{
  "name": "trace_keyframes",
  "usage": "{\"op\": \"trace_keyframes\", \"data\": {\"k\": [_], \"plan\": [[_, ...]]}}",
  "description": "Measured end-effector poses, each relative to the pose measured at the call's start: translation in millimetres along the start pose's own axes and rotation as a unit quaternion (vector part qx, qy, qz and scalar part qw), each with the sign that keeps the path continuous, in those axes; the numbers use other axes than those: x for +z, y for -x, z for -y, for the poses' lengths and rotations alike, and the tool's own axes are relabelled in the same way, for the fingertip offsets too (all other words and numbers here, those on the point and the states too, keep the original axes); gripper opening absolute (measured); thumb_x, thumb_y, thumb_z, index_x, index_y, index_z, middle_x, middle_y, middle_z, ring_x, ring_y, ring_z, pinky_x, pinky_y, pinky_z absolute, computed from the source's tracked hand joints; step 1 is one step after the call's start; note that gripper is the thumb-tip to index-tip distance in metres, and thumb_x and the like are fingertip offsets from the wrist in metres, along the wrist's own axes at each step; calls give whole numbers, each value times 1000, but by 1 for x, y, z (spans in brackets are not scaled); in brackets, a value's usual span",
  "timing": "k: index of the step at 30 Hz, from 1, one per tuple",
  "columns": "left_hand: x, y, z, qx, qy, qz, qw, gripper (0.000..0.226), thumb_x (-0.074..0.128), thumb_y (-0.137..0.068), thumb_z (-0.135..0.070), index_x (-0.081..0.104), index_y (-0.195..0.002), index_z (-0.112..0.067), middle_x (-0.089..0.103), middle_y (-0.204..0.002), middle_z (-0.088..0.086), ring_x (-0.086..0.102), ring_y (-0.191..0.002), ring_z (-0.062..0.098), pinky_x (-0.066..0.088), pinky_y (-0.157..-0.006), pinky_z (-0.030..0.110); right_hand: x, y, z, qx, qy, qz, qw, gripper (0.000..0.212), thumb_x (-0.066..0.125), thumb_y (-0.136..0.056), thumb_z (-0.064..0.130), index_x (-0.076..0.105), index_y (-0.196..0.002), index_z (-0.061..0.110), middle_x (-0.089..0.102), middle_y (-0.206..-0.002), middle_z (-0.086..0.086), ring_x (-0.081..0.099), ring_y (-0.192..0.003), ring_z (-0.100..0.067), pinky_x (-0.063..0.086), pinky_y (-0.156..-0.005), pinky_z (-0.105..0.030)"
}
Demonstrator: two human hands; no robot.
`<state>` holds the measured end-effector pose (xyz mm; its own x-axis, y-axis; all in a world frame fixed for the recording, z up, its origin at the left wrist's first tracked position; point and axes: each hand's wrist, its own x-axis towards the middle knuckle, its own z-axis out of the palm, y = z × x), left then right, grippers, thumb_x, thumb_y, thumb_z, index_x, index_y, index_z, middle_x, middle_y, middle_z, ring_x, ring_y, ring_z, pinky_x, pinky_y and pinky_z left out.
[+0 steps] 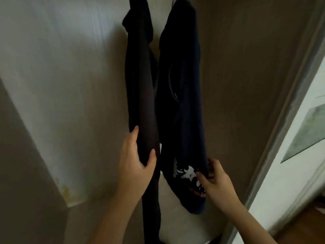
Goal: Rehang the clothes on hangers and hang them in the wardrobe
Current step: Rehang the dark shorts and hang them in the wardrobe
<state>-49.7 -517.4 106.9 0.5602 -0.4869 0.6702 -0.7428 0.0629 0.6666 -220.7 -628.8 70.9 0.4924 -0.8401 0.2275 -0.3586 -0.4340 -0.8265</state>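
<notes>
Two dark garments hang side by side inside the wardrobe. The left one, a black garment (140, 76), hangs long and narrow; my left hand (135, 164) grips its lower part, thumb in front and fingers behind. The right one, a navy garment (184, 103) with a white and orange print near its hem, hangs from the top edge of the view; my right hand (216, 182) pinches its lower edge by the print. The hangers themselves are hidden above the frame.
The wardrobe's pale back wall (70, 85) lies to the left and its brown side wall (246, 67) to the right. A door frame (288, 120) runs down the right side, with wooden floor (307, 226) beyond it.
</notes>
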Motion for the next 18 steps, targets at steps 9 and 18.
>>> {"op": "trace_keyframes", "data": {"k": [9,18], "plan": [[13,148,53,-304,-49,67,949,54,58,-87,-20,37,-136,-20,44,-126,-12,41,-117,2,31,-98,17,62,54,-117,114,26,192,974,32,59,-85,6,50,-115,10,56,-81,7,56,-72,-5,40,-65,-3],[-37,334,68,-616,-23,-63,785,24,49,-90,-4,53,-87,-27,52,-90,0,51,-87,17,43,-80,23,126,89,-193,115,211,461,854,36,48,-93,16,48,-127,5,56,-128,-14,53,-117,-29,39,-94,-30]]}}
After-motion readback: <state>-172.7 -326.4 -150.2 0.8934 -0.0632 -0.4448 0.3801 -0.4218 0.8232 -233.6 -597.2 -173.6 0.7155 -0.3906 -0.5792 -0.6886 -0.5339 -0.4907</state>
